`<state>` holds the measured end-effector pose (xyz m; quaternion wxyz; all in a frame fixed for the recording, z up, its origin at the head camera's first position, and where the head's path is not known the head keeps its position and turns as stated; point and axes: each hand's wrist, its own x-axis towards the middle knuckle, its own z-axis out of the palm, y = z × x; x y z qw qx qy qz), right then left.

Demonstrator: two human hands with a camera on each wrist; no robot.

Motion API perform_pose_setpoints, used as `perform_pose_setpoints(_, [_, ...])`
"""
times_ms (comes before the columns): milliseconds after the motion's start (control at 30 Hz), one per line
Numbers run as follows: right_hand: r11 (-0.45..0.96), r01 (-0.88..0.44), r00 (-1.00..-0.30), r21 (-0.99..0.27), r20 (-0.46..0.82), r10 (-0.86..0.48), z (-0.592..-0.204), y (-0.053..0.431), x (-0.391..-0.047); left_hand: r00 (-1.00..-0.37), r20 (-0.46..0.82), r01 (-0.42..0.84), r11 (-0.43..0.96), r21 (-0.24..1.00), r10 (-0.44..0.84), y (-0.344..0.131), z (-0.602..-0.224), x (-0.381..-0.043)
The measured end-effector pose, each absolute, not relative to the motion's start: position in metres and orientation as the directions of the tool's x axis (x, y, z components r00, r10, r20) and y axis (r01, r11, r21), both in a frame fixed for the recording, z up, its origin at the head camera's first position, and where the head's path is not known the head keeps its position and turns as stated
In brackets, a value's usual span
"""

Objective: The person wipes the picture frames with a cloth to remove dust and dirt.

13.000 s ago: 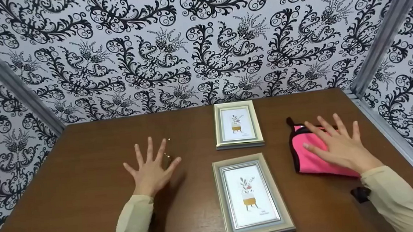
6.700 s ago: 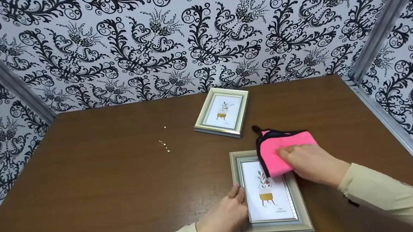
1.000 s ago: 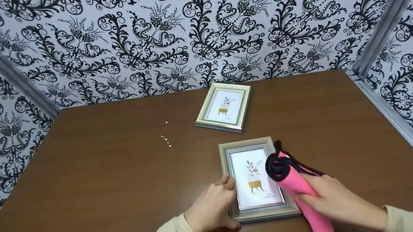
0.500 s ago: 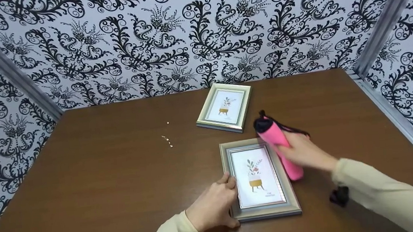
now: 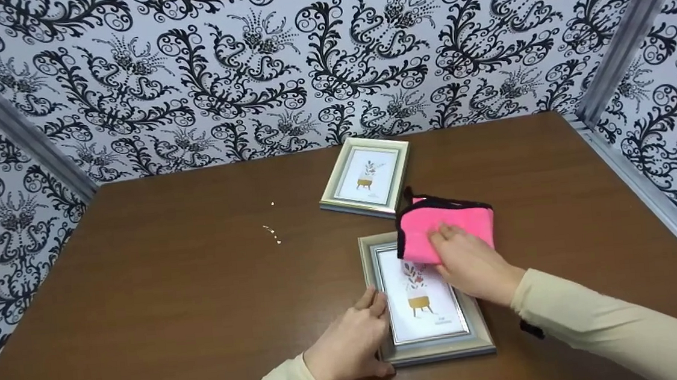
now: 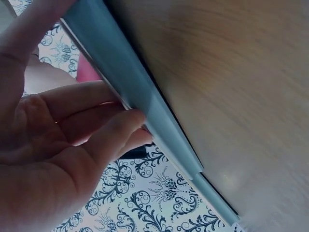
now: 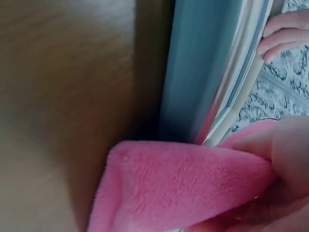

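In the head view, my left hand [image 5: 347, 343] holds the near picture frame [image 5: 435, 349] by its left side, thumb at the lower corner. My right hand [image 5: 477, 263] grips a pink cloth with black edging [image 5: 474, 221] over the frame's upper right part, hiding that corner and part of the plant print. The right wrist view has the plush pink cloth [image 7: 188, 179] folded between thumb and fingers, against the frame's side [image 7: 198, 72]. Fingertips of the left hand [image 6: 72, 125] touch the frame's grey side [image 6: 145, 92] in the left wrist view.
A second, smaller picture frame [image 5: 367, 175] lies turned at an angle behind the first, close to the cloth. Small bright specks [image 5: 272, 231] show on the brown table [image 5: 170, 276]. Patterned black-and-white walls [image 5: 232, 71] with grey metal posts [image 5: 622, 29] enclose the back and sides.
My right hand has picked up the cloth since the first frame. Over the last second it moves from the frame's right edge up and left, onto the upper right. The left hand stays put.
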<state>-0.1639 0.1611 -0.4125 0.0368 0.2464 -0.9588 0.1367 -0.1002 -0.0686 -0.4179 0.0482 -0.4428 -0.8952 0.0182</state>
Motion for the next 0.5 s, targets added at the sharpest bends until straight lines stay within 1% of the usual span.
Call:
perform_pose_setpoints(100, [0.848,-0.506,-0.861,-0.155,0.147,-0.487,-0.412,0.153,-0.164,-0.583,0.049,0.803,0.584,-0.119,0.811,-0.067,-0.416,-0.097])
perform_pose_setpoints(233, [0.841,-0.538,-0.840,-0.061,0.127,-0.528,-0.413,0.141,-0.163,-0.545,0.060,0.823,0.547,-0.151,0.836,-0.065,-0.417,-0.095])
perform_pose_setpoints(367, [0.818,-0.572,-0.816,-0.062,0.138,-0.561,-0.413,0.131,-0.163,-0.534,0.067,0.827,0.538,-0.164,0.843,-0.064,-0.415,-0.095])
perform_pose_setpoints(500, [0.752,-0.649,-0.757,-0.113,0.194,-0.624,-0.413,0.122,-0.163,-0.522,0.096,0.833,0.531,-0.156,0.847,-0.065,-0.418,-0.097])
